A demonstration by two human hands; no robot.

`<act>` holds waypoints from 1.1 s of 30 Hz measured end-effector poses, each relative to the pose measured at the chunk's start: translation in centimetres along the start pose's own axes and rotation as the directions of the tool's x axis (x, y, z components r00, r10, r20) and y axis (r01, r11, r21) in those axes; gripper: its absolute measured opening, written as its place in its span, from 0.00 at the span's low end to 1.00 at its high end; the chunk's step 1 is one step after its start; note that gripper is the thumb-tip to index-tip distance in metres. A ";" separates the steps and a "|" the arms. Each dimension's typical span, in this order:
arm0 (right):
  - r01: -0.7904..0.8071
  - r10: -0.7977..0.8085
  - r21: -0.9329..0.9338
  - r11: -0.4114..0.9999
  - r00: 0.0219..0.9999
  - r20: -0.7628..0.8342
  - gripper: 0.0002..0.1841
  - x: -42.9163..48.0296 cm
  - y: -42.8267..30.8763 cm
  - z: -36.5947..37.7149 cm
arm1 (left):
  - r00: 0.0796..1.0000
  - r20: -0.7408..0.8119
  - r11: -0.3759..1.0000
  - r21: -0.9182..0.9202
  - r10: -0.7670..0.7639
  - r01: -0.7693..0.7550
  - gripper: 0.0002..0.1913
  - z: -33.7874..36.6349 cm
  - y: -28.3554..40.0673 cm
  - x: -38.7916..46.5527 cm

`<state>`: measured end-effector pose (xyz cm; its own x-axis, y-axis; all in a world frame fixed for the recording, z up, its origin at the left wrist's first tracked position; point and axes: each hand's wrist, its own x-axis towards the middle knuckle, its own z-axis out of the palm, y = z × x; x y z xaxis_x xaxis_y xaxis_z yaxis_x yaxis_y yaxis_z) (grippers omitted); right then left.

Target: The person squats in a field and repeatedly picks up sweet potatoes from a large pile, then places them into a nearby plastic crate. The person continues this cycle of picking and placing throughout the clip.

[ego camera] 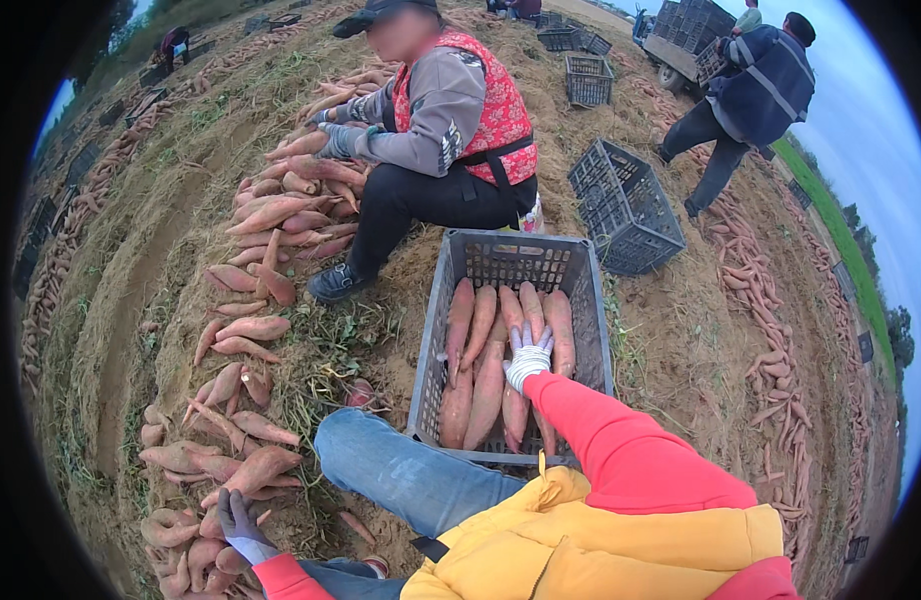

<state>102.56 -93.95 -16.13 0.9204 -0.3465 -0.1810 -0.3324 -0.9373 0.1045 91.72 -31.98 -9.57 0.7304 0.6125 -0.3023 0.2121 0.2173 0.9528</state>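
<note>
My right hand (529, 354), in a striped knit glove, lies palm down with fingers spread on the sweet potatoes (484, 390) inside a black plastic crate (597, 330). Those sweet potatoes lie lengthwise, side by side, in two rows. Over at the lower left, my left hand (244, 525), gloved in grey and white, is at a heap of loose sweet potatoes (179, 529) on the soil. Its fingers are apart beside the lower end of a large sweet potato (258, 474); whether they touch it is unclear.
A person in a red floral vest (498, 105) sits just beyond the crate, gloved hands at another sweet potato pile (280, 210). An empty crate (625, 206) stands to the right. Farther off, another person (760, 82) holds a crate by a loaded cart (667, 56). Dry vines (333, 337) litter the soil.
</note>
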 end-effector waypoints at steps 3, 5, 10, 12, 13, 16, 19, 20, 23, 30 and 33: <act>0.020 -0.017 0.048 0.999 0.998 -0.064 0.46 -0.4 0.0 0.0 | 0.998 -0.024 0.994 0.091 -0.065 0.067 0.24 -0.7 -1.2 2.2; 0.015 -0.011 0.062 0.998 0.998 -0.062 0.47 -0.4 0.1 0.0 | 1.000 0.013 0.992 0.120 -0.029 0.027 0.23 -1.4 -2.6 3.3; 0.018 -0.014 0.068 0.997 0.998 -0.066 0.47 0.1 0.1 0.4 | 1.000 0.008 0.986 0.166 0.021 -0.022 0.23 -1.7 -4.0 4.3; 0.017 -0.012 0.073 0.997 0.998 -0.063 0.47 0.1 0.1 0.8 | 0.998 0.033 0.982 0.180 0.048 -0.053 0.23 -1.2 -3.3 3.5; 0.024 -0.018 0.079 0.997 0.997 -0.075 0.47 0.1 0.1 0.9 | 0.999 0.006 0.988 0.150 0.042 -0.042 0.23 -0.9 -2.7 3.0; 0.035 -0.020 0.117 0.993 0.992 -0.123 0.45 0.0 0.2 1.1 | 0.997 -0.064 0.994 0.102 0.053 -0.046 0.22 0.7 -1.0 1.0; 0.028 -0.017 0.101 0.995 0.994 -0.110 0.46 -0.1 0.2 0.9 | 0.996 -0.092 0.998 0.067 0.007 -0.001 0.22 1.7 0.4 -0.2; 0.023 -0.009 0.120 0.993 0.994 -0.110 0.45 -0.2 0.1 0.8 | 0.997 -0.074 0.996 0.093 -0.003 0.010 0.23 1.8 0.7 -0.4; 0.030 -0.015 0.136 0.990 0.994 -0.110 0.46 -0.3 -0.1 0.4 | 0.992 -0.111 0.995 0.078 0.068 -0.059 0.23 1.9 0.9 -0.9; 0.004 0.009 0.164 0.986 0.997 -0.079 0.44 -0.1 -0.2 0.4 | 0.997 -0.014 0.992 0.100 0.077 -0.075 0.20 2.2 1.1 -1.5; 0.017 0.001 0.153 0.988 0.993 -0.116 0.44 -0.2 -0.2 0.7 | 0.997 -0.032 0.988 0.137 0.072 -0.067 0.19 2.5 1.4 -1.7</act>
<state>102.29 -93.71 -16.77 0.9376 -0.3412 -0.0663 -0.3446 -0.9375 -0.0491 92.39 -34.69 -7.66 0.7226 0.6507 -0.2335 0.2495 0.0695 0.9659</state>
